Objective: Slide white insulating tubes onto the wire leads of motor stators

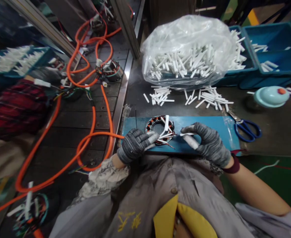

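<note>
A ring-shaped motor stator (149, 125) with copper-and-black windings lies on a blue board in front of me. Several white sleeves (166, 123) and thin wires stick out over its right side. My left hand (136, 144), in a grey glove with whitish fingertips, is closed at the stator's lower left edge. Its fingertips hide that part of the ring. To the right of the stator, my right hand (206, 142), gloved alike, pinches a small white tube (187, 134) between thumb and forefinger. The tube points left, toward the wire ends.
Loose white tubes (160, 96) lie behind the blue board (209, 122). Beyond stand a plastic bag (185, 33) of tubes and a blue bin (271, 79). Blue-handled scissors (248, 130) and a pale blue container (269, 97) are right. Orange cables (95, 134) cross the left conveyor beside another person's sleeve (16, 102).
</note>
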A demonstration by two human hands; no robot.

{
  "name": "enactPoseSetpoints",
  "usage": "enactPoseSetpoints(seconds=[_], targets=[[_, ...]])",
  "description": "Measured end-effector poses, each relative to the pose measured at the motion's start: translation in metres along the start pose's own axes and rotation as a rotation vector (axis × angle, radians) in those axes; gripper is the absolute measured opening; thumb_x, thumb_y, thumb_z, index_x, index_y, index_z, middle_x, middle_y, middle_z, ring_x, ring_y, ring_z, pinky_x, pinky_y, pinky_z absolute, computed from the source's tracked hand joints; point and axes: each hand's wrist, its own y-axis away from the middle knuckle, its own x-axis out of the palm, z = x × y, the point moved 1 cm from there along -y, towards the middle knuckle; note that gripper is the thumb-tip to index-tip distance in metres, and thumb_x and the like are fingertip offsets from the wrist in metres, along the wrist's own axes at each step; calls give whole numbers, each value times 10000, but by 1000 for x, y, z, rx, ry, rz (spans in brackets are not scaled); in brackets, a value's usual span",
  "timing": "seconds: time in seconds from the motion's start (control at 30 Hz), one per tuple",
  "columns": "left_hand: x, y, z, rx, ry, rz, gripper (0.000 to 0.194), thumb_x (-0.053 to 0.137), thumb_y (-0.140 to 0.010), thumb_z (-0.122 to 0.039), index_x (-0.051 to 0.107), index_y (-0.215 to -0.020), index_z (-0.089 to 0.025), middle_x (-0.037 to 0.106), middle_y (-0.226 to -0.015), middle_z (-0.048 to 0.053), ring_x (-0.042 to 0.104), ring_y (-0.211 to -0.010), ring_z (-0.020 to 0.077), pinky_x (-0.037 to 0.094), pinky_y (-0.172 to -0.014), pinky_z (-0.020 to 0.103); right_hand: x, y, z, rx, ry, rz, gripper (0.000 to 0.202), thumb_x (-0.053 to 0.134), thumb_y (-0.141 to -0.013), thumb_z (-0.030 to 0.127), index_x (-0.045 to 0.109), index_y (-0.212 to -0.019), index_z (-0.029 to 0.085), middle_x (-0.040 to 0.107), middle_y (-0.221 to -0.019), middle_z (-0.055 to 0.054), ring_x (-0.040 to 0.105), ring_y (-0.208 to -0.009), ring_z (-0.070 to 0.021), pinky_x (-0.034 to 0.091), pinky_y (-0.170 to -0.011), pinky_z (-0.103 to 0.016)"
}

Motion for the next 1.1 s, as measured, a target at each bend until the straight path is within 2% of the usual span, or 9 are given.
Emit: enactPoseSetpoints(seconds=[0.13,0.3,0.4,0.57,0.73,0.8,0.97,1.03,1.1], targets=[[-1,0,1,10,9,-11,290,655,-1004,-288,701,-1286,-238,790,-1172,81,731,-959,202,535,-804,331,6,-4,8,-106,59,-8,135,641,-970,263,734,-1050,206,778,-928,-34,734,-810,-174,559,-737,-290],[-5,-6,1,32,3,-74,235,633,-1017,-296,724,-1211,-197,802,-1122,76,726,-892,202,529,-756,321,-3,-9,12,-376,481,61,222,565,-1029,237,759,-1130,202,761,-928,-77,679,-810,-213,487,-725,-338],[-6,-8,4,52,9,-60,258,614,-1027,-320,724,-1227,-198,801,-1128,78,720,-859,198,529,-751,323,4,-11,19,-430,639,136,261,568,-1000,141,764,-1158,211,777,-963,-78,657,-803,-219,440,-713,-344],[-5,-7,11,84,44,50,298,574,-1048,-303,715,-1292,-207,776,-1217,100,727,-965,194,534,-830,315,26,-10,15,-202,500,280,270,544,-1038,302,781,-1095,187,767,-856,-98,651,-760,-215,464,-725,-347],[-2,-11,12,110,3,186,363,533,-1066,-348,660,-1395,-260,777,-1191,88,726,-961,212,530,-817,335,35,10,-9,266,-315,333,392,490,-1045,488,768,-1124,223,798,-945,-49,709,-804,-200,567,-771,-359],[-1,-14,12,122,-13,226,380,519,-1071,-363,633,-1424,-278,774,-1180,77,718,-938,215,518,-788,332,39,21,-14,356,-444,268,396,522,-1024,522,759,-1153,232,802,-981,-38,721,-827,-203,583,-773,-360],[0,-18,13,180,-14,203,389,512,-1074,-351,600,-1443,-266,766,-1172,68,693,-886,209,493,-743,325,47,37,-7,164,124,57,405,544,-1006,531,803,-1100,234,783,-893,-114,707,-853,-271,539,-810,-420],[1,-18,13,198,-11,183,385,517,-1073,-350,601,-1436,-255,767,-1159,68,692,-893,212,495,-737,329,47,36,-4,162,236,101,444,497,-1025,544,809,-1085,233,769,-806,-112,689,-746,-254,518,-729,-389],[1,-18,13,211,-8,150,378,533,-1068,-354,612,-1418,-238,770,-1138,67,690,-881,210,499,-736,334,42,31,-2,220,152,178,447,475,-1039,550,797,-1103,247,783,-829,-88,684,-700,-221,505,-687,-347]])
